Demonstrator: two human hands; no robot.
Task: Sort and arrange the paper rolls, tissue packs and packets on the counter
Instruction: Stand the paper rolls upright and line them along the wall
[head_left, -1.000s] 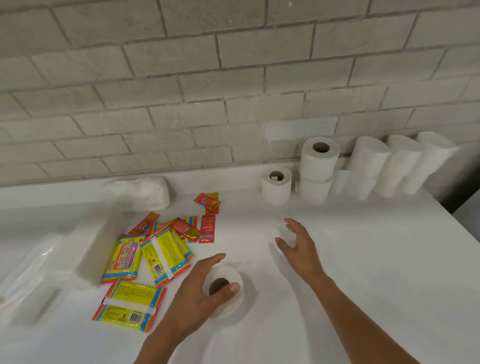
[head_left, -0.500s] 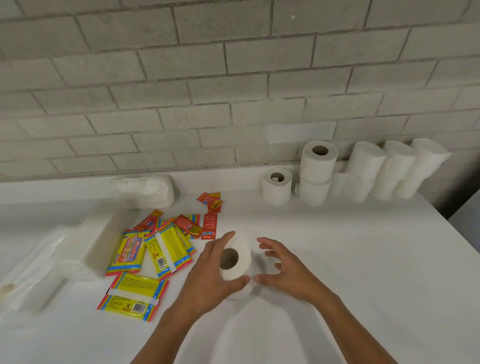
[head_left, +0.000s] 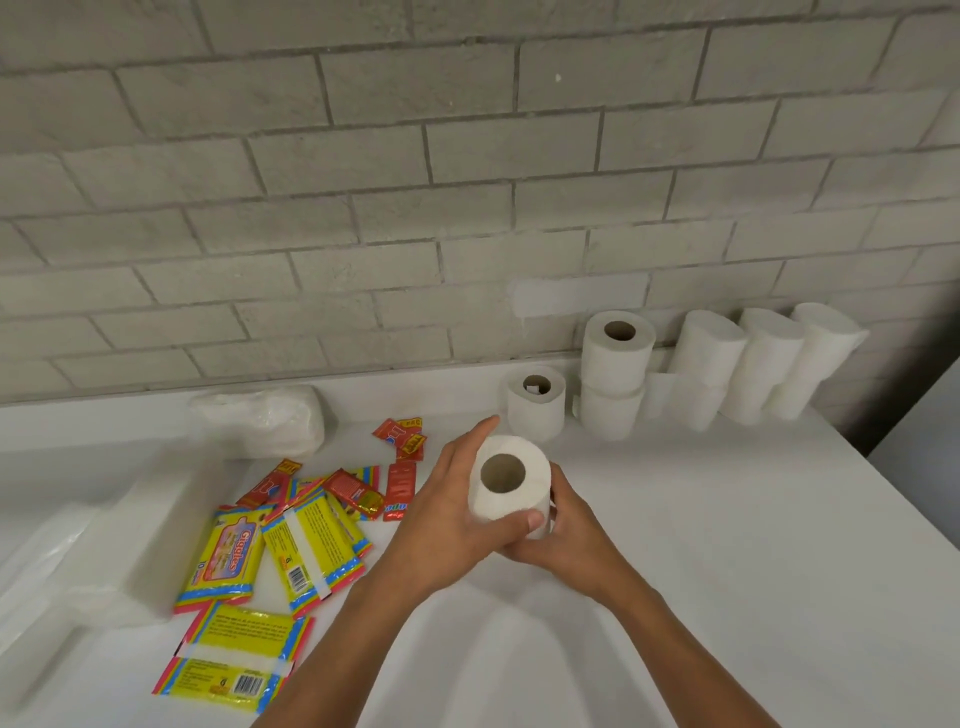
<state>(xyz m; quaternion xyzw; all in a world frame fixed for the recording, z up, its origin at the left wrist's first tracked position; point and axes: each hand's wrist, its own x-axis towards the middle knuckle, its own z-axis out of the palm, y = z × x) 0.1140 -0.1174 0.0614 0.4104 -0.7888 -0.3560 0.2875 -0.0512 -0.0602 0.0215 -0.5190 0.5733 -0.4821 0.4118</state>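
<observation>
Two hands meet over a white counter (head_left: 727, 545) that runs up to a grey brick wall (head_left: 363, 208). At the far left edge lie pale, blurred white shapes, too washed out to name, and behind them, close to the wall, sits a white tissue pack (head_left: 265, 418) in a clear wrap. Next come the yellow packets (head_left: 306, 551) with red and blue borders, lying flat and overlapping, one of them nearest the viewer with its barcode up; small red sachets (head_left: 400, 467) are scattered just beyond them, towards the wall. The left hand (head_left: 447, 519) comes in from below, its fingers curled round the left side of a paper roll (head_left: 511, 486) and its thumb pressed on the roll's near edge. The right hand (head_left: 566, 530) cups the same roll from the right and underneath, its fingers mostly hidden behind the roll, so both hands grip it. This roll is white, tilted with its open core facing the camera, and held above the counter near the middle. Behind it a single roll (head_left: 535, 402) stands upright, then a stack of two rolls (head_left: 613, 374), then a row of wrapped rolls (head_left: 763, 364) leaning by the wall at the right.
</observation>
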